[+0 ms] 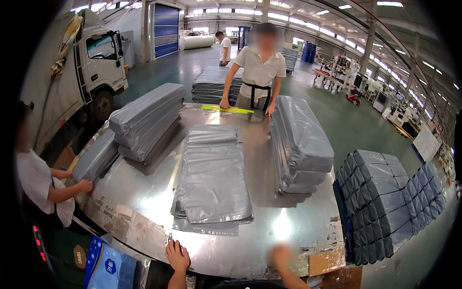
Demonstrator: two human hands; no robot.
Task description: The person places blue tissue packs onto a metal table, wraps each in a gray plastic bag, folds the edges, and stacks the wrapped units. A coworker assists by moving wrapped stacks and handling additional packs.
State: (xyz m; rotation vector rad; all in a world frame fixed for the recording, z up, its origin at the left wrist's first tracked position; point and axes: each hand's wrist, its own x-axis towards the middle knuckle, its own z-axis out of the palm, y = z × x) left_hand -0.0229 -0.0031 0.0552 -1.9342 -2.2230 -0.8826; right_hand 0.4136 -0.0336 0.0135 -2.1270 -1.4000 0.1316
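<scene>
My left hand (177, 255) rests at the near edge of the metal table (262, 226), fingers spread, with a small dark spot showing between thumb and fingers. Farther right, my right hand (282, 256) lies over the same edge; it is blurred, so its fingers do not show. Beyond my left hand, a pile of flat grey plastic bags (216, 178) covers the table's middle, its lower layers sticking out unevenly at the near end. Neither hand touches the pile.
Wrapped grey bundles (303, 144) stand stacked on the right, others (144, 120) on the left. Across the table a person (260, 72) stands by a yellow-green strip (226, 110). Another person (43, 188) holds a grey bundle (96, 156). A blue package (110, 265) sits lower left.
</scene>
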